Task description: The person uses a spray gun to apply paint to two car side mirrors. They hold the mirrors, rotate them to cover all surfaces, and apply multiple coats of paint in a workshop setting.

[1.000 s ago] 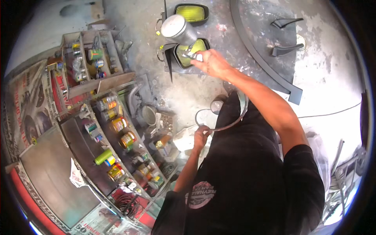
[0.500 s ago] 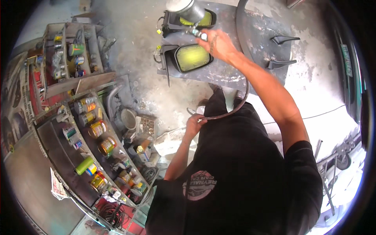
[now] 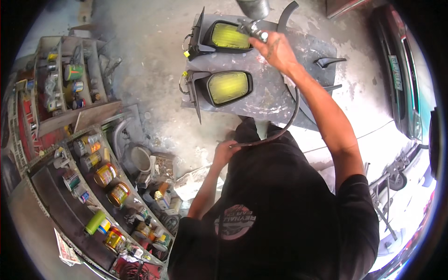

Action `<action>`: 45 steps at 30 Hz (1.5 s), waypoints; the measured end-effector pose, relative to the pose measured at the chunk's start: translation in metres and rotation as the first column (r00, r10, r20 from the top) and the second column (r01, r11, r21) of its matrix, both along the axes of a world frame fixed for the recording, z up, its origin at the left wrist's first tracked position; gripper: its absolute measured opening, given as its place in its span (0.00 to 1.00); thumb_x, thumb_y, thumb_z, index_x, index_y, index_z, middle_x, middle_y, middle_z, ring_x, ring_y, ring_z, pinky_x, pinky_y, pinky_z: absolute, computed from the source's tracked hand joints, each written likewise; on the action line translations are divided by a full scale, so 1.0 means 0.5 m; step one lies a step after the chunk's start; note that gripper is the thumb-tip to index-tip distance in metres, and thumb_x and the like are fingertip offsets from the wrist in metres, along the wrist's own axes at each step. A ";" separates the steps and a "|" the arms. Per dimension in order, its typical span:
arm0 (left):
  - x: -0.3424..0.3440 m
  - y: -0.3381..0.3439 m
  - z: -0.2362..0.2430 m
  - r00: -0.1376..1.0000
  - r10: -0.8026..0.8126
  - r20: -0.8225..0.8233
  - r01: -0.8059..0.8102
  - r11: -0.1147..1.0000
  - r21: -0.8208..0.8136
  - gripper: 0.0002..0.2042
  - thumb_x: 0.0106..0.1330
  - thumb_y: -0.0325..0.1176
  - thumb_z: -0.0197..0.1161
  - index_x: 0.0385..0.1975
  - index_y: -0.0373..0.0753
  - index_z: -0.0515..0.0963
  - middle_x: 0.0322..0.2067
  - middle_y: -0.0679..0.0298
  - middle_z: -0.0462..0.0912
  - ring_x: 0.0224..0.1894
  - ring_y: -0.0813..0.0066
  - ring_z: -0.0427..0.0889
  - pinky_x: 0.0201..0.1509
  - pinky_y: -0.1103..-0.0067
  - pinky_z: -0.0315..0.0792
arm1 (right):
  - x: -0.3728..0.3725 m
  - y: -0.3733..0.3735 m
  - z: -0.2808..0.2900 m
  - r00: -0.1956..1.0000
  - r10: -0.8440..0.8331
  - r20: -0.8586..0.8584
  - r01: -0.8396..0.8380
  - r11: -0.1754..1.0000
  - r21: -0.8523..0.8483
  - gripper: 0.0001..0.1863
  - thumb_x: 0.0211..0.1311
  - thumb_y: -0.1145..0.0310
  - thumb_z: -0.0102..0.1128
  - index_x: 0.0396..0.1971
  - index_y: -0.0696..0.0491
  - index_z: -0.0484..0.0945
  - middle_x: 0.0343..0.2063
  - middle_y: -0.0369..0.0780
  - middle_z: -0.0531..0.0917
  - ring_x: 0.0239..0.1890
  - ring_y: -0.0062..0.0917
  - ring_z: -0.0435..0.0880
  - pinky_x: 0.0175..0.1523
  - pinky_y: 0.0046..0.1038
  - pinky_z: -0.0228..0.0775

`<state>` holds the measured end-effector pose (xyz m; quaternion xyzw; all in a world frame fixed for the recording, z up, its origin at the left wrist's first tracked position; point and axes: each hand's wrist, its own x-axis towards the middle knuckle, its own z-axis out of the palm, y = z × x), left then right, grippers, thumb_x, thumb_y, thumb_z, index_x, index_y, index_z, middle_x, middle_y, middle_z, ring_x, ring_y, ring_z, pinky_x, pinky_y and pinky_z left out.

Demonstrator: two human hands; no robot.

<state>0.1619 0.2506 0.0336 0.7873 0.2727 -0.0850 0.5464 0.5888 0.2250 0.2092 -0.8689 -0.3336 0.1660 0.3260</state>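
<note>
In the head view, the right grip is curled around the handle of a spray gun, whose metallic cup sits just ahead of it, cut off by the upper border. The left grip pinches a dark hose, which arcs back up toward the right grip. Just left of the right grip, at the gun's nose, lies the far mirror; the near mirror lies to that grip's lower left, ahead of the left grip. Both rest on a desk, whose near edge runs between the two grips, while its left edge passes under the mirrors' mounts. Left of both grips, concrete floor extends to shelving lined with tins. The mirrors have rounded, dark housings and streaky yellow-green faces; the desk is grey, scuffed and mottled. A curved black strip passes beyond the right grip, and slim black parts lie to its right.
</note>
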 end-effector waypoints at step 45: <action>0.013 -0.087 0.027 0.972 0.093 -0.216 -0.091 0.996 0.019 0.12 0.57 0.30 0.76 0.39 0.36 0.85 0.36 0.57 0.87 0.37 0.62 0.86 0.43 0.70 0.78 | 0.063 -0.062 -0.098 0.978 -0.028 -0.208 0.067 0.981 0.183 0.25 0.67 0.52 0.61 0.53 0.58 0.81 0.24 0.56 0.82 0.34 0.53 0.84 0.44 0.45 0.75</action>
